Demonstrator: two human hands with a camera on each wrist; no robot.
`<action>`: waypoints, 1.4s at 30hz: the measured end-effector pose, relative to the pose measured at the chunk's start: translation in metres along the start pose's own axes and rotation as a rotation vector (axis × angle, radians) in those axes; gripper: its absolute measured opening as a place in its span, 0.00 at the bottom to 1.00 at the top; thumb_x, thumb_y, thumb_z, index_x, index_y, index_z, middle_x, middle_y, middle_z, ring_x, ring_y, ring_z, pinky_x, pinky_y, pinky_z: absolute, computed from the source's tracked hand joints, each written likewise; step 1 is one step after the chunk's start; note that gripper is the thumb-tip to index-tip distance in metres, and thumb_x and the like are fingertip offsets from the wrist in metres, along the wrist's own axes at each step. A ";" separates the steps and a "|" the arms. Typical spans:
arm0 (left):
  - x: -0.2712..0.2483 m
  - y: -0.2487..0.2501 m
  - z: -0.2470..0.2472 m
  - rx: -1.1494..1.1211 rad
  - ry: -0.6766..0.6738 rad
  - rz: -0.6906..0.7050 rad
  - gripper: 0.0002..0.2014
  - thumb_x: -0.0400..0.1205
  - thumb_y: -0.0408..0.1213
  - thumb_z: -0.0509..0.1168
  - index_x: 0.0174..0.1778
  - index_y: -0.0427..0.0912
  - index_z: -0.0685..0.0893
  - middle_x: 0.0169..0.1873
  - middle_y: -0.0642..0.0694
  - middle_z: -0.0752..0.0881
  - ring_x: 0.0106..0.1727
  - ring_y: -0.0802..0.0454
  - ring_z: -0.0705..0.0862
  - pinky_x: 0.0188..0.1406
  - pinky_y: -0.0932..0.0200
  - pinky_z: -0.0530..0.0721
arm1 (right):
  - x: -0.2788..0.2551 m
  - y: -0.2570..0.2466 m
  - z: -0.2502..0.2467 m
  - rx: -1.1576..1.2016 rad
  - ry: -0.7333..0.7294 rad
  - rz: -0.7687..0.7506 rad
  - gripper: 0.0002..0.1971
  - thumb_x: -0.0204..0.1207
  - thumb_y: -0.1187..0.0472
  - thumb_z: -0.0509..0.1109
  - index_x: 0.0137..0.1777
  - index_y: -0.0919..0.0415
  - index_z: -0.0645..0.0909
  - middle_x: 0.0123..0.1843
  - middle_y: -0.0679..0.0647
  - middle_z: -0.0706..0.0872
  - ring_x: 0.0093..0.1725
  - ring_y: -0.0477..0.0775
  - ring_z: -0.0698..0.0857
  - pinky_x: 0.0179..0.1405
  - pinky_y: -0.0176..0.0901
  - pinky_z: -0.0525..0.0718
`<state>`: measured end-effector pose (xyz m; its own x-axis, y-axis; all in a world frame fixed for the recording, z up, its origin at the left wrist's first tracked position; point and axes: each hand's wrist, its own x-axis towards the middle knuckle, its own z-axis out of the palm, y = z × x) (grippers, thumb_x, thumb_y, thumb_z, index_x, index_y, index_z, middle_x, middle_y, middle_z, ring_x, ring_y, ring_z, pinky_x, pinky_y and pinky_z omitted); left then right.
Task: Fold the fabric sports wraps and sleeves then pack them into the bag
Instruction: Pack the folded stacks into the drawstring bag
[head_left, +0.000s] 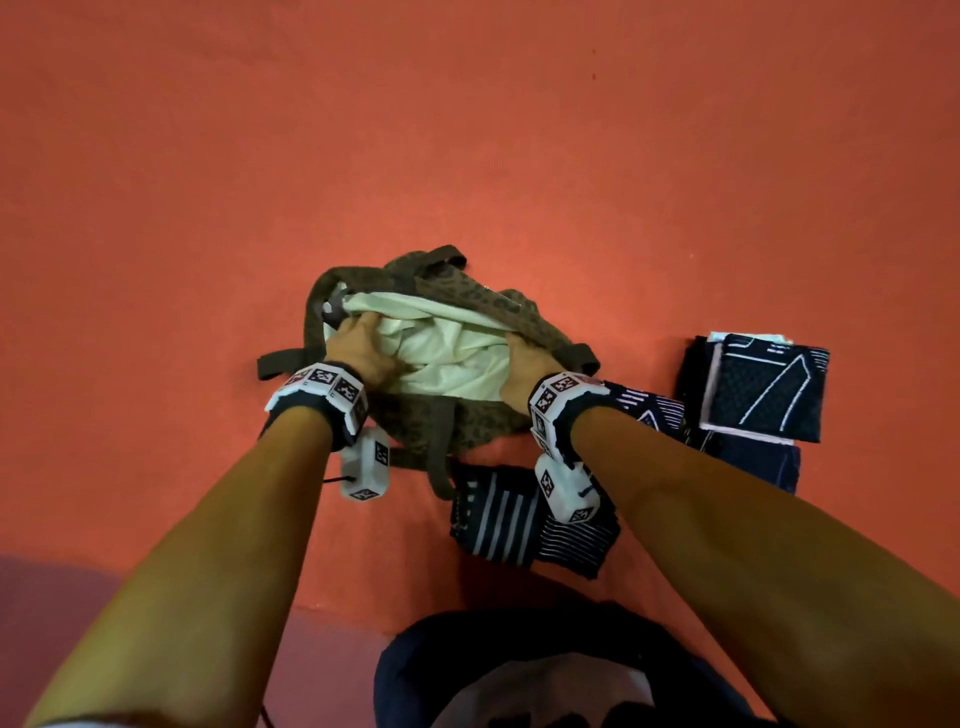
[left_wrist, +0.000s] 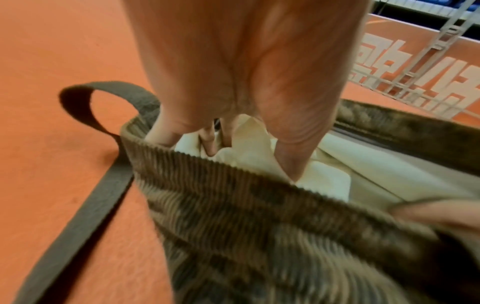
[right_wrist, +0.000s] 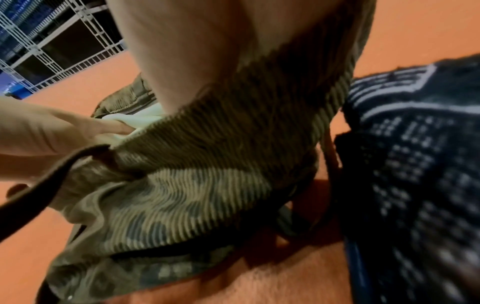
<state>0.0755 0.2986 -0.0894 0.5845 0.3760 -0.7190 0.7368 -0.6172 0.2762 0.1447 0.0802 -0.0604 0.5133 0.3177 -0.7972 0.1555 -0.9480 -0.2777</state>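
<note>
A brown-and-tan patterned corduroy bag (head_left: 447, 421) lies on an orange-red felt-like floor surface (head_left: 467, 156), its mouth spread to show a cream-white fabric lining (head_left: 441, 358). Dark brown webbing straps (head_left: 280, 359) trail from the bag onto the floor on both sides.

The left hand (head_left: 363, 343) is at the left end of the opening. In the left wrist view its fingers (left_wrist: 207, 142) curl down inside the rim and into the cream lining, the thumb also pressed into the cloth; it grips the bag at that end. The right hand (head_left: 519, 364) is at the right end of the opening, its fingers hidden inside the rim. The right wrist view shows the corduroy edge (right_wrist: 233, 127) drawn over the hand, so it grips the bag there. Both wrists carry white marker-tagged bands.

A folded navy wrap with white stripes (head_left: 519, 519) lies on the floor just in front of the bag, partly under the right wrist unit. A second navy piece with white stripes (head_left: 649, 410) lies beside the right wrist, touching the bag's right side. A folded navy sleeve with white line pattern and pale edging (head_left: 758, 389) rests farther right, on top of another navy fabric piece (head_left: 763, 462).
</note>
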 end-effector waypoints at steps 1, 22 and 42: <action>0.000 0.000 -0.001 0.003 0.016 -0.010 0.43 0.73 0.46 0.77 0.82 0.45 0.65 0.78 0.34 0.69 0.78 0.33 0.69 0.80 0.41 0.68 | 0.002 -0.001 -0.005 0.003 0.003 0.010 0.36 0.83 0.65 0.65 0.88 0.59 0.52 0.76 0.64 0.76 0.72 0.65 0.79 0.69 0.50 0.79; -0.050 0.048 0.064 0.078 -0.354 0.130 0.24 0.76 0.43 0.75 0.67 0.47 0.77 0.57 0.46 0.82 0.56 0.45 0.82 0.57 0.60 0.79 | 0.022 0.005 -0.055 0.168 0.129 0.008 0.33 0.77 0.61 0.63 0.84 0.53 0.64 0.74 0.57 0.79 0.61 0.61 0.83 0.50 0.45 0.81; -0.097 0.053 0.071 0.018 -0.107 0.218 0.12 0.83 0.39 0.66 0.62 0.43 0.83 0.46 0.46 0.84 0.49 0.50 0.80 0.45 0.66 0.70 | -0.062 0.014 -0.021 0.281 0.162 -0.051 0.12 0.80 0.63 0.62 0.58 0.54 0.85 0.55 0.52 0.84 0.50 0.56 0.85 0.45 0.42 0.82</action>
<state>0.0332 0.1802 -0.0505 0.6890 0.1572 -0.7075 0.5901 -0.6884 0.4217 0.1329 0.0465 -0.0031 0.6421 0.3361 -0.6890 -0.0431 -0.8815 -0.4702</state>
